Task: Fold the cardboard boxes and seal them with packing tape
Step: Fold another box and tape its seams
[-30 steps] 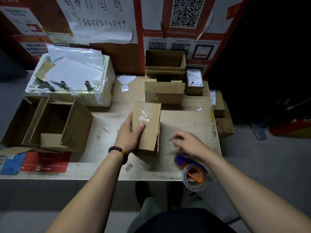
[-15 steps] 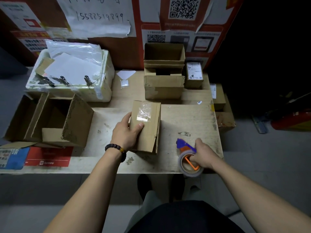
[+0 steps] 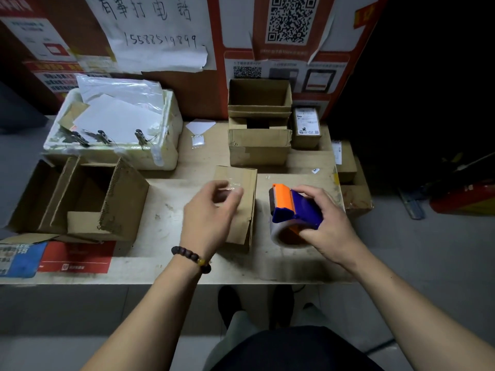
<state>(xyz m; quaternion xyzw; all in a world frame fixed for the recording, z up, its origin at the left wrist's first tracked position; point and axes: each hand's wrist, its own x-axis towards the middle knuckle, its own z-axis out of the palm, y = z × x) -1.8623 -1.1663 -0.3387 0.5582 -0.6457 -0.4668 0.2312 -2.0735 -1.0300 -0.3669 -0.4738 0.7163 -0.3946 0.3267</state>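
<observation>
The right hand grips the tape dispenser, fingers curled round its blue-and-orange body, lifted off the table. The left hand hovers, fingers loosely curled and holding nothing, over the small cardboard box just left of the dispenser. With no hand steadying it, the box could slide when tape is pulled across, leaving a crooked seal.
</observation>
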